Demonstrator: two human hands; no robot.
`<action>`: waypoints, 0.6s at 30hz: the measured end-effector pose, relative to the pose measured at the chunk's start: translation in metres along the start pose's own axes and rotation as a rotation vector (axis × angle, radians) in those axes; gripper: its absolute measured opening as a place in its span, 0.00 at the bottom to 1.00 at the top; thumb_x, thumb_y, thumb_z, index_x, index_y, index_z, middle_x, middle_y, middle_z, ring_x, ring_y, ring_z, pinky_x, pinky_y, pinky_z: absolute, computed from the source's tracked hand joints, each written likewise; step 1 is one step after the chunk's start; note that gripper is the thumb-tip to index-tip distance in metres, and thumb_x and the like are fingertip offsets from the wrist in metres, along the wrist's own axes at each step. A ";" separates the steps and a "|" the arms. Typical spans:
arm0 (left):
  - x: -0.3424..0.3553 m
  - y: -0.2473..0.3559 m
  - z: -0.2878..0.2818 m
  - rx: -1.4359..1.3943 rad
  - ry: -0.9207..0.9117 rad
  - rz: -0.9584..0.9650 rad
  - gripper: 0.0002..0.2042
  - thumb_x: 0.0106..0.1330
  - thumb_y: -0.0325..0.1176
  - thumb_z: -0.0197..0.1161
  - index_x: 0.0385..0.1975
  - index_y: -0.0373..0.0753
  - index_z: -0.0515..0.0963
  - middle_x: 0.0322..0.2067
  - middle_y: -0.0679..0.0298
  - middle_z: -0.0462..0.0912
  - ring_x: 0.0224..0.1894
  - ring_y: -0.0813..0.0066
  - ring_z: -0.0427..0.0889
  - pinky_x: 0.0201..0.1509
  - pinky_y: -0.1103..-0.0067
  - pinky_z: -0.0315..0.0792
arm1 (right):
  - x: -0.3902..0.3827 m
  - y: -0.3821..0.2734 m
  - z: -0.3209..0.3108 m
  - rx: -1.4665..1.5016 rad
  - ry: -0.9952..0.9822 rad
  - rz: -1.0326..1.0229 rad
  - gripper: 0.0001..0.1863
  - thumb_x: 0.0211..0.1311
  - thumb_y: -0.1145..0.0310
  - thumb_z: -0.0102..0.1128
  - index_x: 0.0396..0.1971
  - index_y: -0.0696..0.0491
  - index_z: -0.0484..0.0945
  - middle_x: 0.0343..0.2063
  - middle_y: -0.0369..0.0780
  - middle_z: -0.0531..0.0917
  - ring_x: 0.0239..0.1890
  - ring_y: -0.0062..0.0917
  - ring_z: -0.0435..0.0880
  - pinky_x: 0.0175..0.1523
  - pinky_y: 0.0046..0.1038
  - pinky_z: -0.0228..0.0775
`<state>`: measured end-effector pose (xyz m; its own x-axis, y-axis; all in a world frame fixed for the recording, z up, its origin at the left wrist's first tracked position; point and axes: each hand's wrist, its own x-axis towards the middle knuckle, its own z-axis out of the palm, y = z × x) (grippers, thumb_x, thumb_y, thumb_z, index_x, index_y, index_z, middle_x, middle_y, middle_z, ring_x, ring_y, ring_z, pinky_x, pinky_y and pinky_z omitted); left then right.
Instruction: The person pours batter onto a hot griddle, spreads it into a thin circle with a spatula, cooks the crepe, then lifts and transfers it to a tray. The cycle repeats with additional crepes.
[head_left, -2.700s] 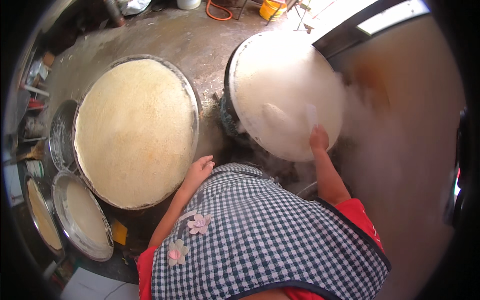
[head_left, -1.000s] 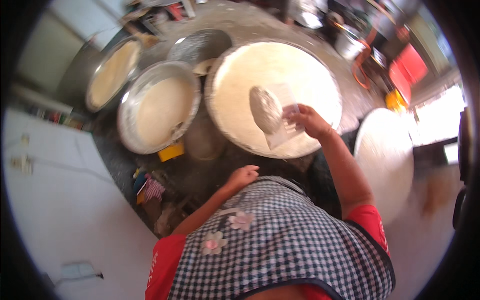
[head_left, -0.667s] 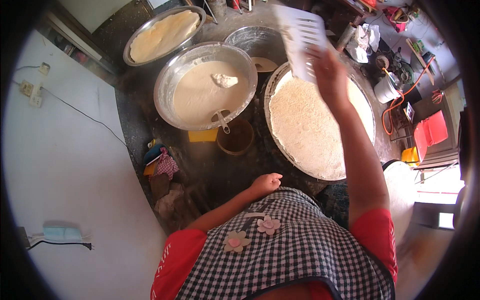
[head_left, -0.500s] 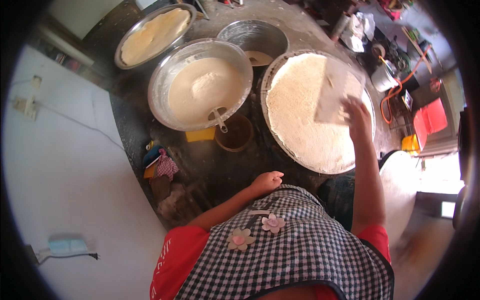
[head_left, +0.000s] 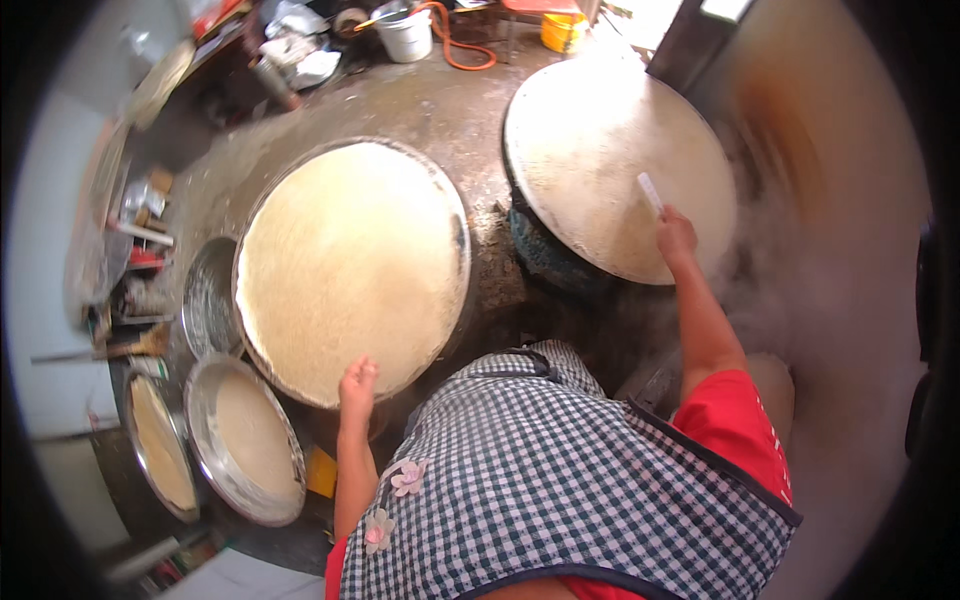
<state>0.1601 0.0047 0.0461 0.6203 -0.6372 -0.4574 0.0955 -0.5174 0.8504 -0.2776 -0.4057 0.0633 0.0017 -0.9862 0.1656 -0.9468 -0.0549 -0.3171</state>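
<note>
While the right hand (head_left: 677,236), fingers closed, gripped a white scraper (head_left: 650,192) over right pale sheet (head_left: 600,150) — likely smoothing | left hand (head_left: 358,386), fingers loosely bent, hung at left pale sheet's (head_left: 345,265) edge | next stroke seemingly called for a flat angle

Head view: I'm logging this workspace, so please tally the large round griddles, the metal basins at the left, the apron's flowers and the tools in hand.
Large round griddles: 2
Metal basins: 3
Apron flowers: 2
White tool in the right hand: 1
Total: 8
</note>
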 end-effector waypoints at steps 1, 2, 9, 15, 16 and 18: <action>0.015 0.020 0.011 0.014 0.007 0.045 0.19 0.63 0.34 0.53 0.51 0.28 0.66 0.43 0.57 0.76 0.43 0.73 0.76 0.47 0.79 0.68 | -0.002 0.000 0.003 0.050 -0.046 0.045 0.12 0.57 0.60 0.49 0.32 0.51 0.76 0.26 0.45 0.79 0.29 0.42 0.77 0.33 0.41 0.68; 0.028 0.040 0.021 -0.005 0.023 0.058 0.19 0.63 0.34 0.53 0.51 0.30 0.66 0.43 0.57 0.76 0.43 0.72 0.75 0.47 0.78 0.68 | -0.006 -0.002 0.007 0.099 -0.101 0.101 0.11 0.57 0.61 0.49 0.32 0.51 0.76 0.26 0.45 0.79 0.29 0.42 0.77 0.33 0.41 0.68; 0.050 0.107 0.135 -0.361 -0.339 -0.211 0.17 0.65 0.31 0.49 0.52 0.34 0.66 0.46 0.60 0.74 0.43 0.71 0.76 0.42 0.79 0.70 | -0.069 -0.032 -0.004 0.149 -0.096 -0.560 0.02 0.48 0.69 0.54 0.22 0.49 0.75 0.24 0.39 0.77 0.31 0.38 0.75 0.34 0.38 0.69; 0.046 0.124 0.168 -0.230 -0.360 -0.357 0.17 0.65 0.30 0.48 0.53 0.32 0.64 0.46 0.59 0.73 0.42 0.73 0.76 0.41 0.81 0.71 | 0.026 -0.005 -0.032 0.367 -0.326 -0.079 0.10 0.55 0.60 0.53 0.24 0.51 0.75 0.21 0.47 0.76 0.27 0.42 0.76 0.30 0.38 0.65; 0.047 0.127 0.169 -0.196 -0.343 -0.358 0.17 0.65 0.29 0.48 0.53 0.32 0.64 0.46 0.58 0.73 0.42 0.73 0.76 0.41 0.81 0.71 | 0.054 -0.005 -0.031 0.320 -0.281 -0.089 0.10 0.55 0.60 0.52 0.25 0.51 0.75 0.21 0.46 0.77 0.27 0.42 0.76 0.31 0.39 0.65; 0.049 0.133 0.171 -0.120 -0.296 -0.353 0.17 0.65 0.29 0.48 0.53 0.32 0.64 0.47 0.58 0.73 0.42 0.74 0.76 0.41 0.82 0.70 | 0.112 -0.008 -0.025 0.266 -0.215 -0.140 0.10 0.56 0.59 0.51 0.26 0.50 0.76 0.22 0.46 0.77 0.28 0.43 0.76 0.31 0.39 0.66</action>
<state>0.0701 -0.1927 0.0925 0.2869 -0.5787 -0.7634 0.3611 -0.6728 0.6457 -0.2781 -0.5122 0.1077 0.2193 -0.9751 0.0332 -0.8160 -0.2020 -0.5415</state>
